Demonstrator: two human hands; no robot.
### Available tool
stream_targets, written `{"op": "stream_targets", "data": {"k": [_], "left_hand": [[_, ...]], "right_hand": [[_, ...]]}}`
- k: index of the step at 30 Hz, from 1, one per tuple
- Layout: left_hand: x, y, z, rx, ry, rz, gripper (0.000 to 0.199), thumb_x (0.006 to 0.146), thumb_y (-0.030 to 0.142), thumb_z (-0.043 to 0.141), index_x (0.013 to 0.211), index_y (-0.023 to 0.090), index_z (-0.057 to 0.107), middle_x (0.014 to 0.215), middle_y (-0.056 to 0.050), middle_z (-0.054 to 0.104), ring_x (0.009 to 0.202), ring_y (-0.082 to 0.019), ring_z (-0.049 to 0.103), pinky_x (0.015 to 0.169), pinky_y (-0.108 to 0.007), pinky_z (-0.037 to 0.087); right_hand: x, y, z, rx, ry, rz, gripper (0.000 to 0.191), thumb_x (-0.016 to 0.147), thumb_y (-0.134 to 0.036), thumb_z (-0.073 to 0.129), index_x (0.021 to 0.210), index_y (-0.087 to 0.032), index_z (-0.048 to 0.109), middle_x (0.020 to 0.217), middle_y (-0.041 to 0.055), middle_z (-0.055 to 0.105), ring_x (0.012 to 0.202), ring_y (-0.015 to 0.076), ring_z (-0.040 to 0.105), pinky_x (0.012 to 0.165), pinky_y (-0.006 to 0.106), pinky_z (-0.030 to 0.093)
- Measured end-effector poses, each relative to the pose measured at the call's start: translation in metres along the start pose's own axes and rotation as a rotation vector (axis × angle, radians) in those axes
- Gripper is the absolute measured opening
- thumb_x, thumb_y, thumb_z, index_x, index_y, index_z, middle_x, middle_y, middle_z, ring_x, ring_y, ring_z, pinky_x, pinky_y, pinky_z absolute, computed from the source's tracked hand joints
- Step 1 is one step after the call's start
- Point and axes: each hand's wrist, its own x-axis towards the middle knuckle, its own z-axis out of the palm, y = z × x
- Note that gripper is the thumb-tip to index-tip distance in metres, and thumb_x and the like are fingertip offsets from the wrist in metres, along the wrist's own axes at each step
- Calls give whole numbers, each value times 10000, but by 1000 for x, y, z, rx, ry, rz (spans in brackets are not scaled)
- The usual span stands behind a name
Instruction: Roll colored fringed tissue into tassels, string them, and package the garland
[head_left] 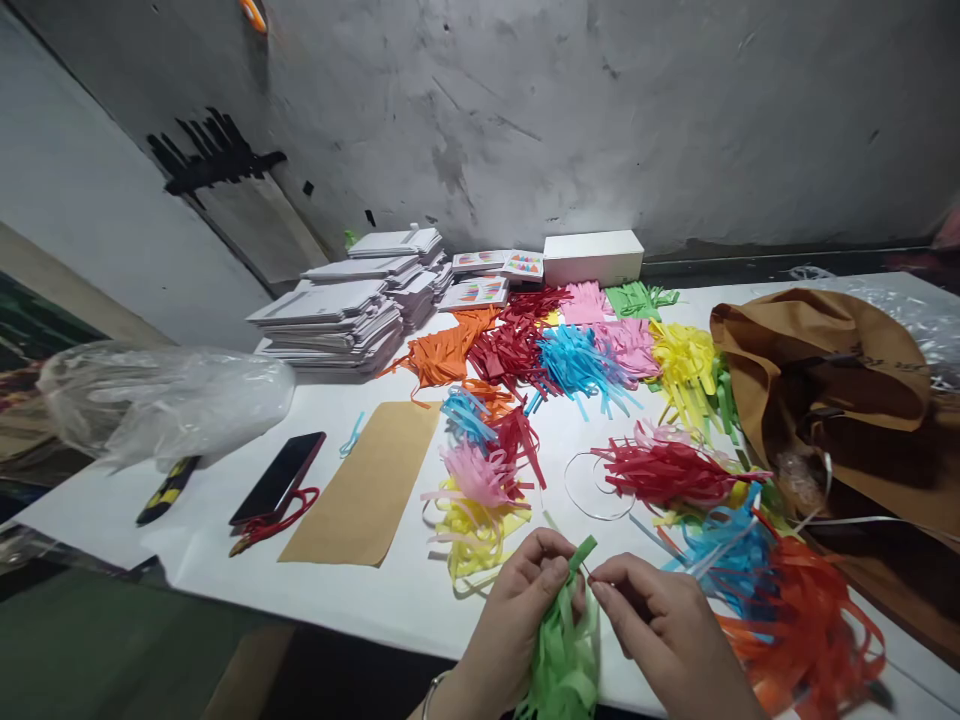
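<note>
One green tassel (561,655), flat ribbon-like strips bunched at a narrow top, held at the near edge of the white table (375,600). Left hand (521,610): thumb and fingers pinching the tassel near its top. Right hand (656,620): thumb and forefinger pressed together on a thin strand (586,568) beside it; thread or needle, cannot tell. Outward: red tassel (667,470), fringed; brown cloth (817,350), rumpled; tan card (367,490), flat; clear plastic (172,400), crinkled; grey wall (570,120), scuffed.
</note>
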Motion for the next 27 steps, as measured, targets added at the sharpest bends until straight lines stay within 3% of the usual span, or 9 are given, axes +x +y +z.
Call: {"op": "stream_targets", "data": {"k": [3,6,9,15,18,22,27], "left_hand": [[-2,0,-3,186,63,158,305,820,410,797,957,179,654,746,-28,729,702,-128,656,671,-207,485],[-5,-1,-4,363,122,277,257,837,394,777,960,183,698,849,-58,760,836,-188,701,775,-265,528],[-7,-2,-3,488,160,370,226,841,393,764,945,196,727,872,-66,765,841,-212,712,779,-288,547],[-9,-7,-6,643,187,517,102,870,299,731,933,221,745,867,-56,765,826,-213,726,762,-284,567],[-6,-8,-10,720,151,678,95,878,186,705,952,238,735,888,-46,753,833,-200,721,767,-282,567],[-3,-5,-15,885,-19,910,272,884,47,627,1047,253,700,935,-62,729,862,-196,693,759,-296,557],[-4,2,-15,1066,-135,976,349,891,10,591,1129,253,666,958,-77,723,887,-204,663,773,-322,539]], "right_hand": [[-5,3,1,28,69,47,319,983,-436,495,858,-215,688,596,-21,565,498,115,481,420,203,311],[-8,1,3,49,118,5,320,980,-447,504,854,-212,680,591,-19,555,496,115,479,432,207,321],[-8,-4,8,34,156,-43,315,983,-435,497,843,-214,672,604,-18,560,511,113,479,460,213,325],[-6,-8,13,24,184,18,329,975,-457,502,829,-217,672,581,-20,529,496,118,454,415,217,281],[-5,-5,10,0,139,24,325,970,-449,504,813,-216,668,585,-24,521,504,113,450,428,217,276],[-2,5,8,152,22,140,377,957,-512,521,815,-190,655,557,-41,467,479,99,431,429,200,294],[3,12,16,570,0,321,573,879,-629,614,1236,-187,539,581,-74,540,351,63,399,358,173,275]]}}
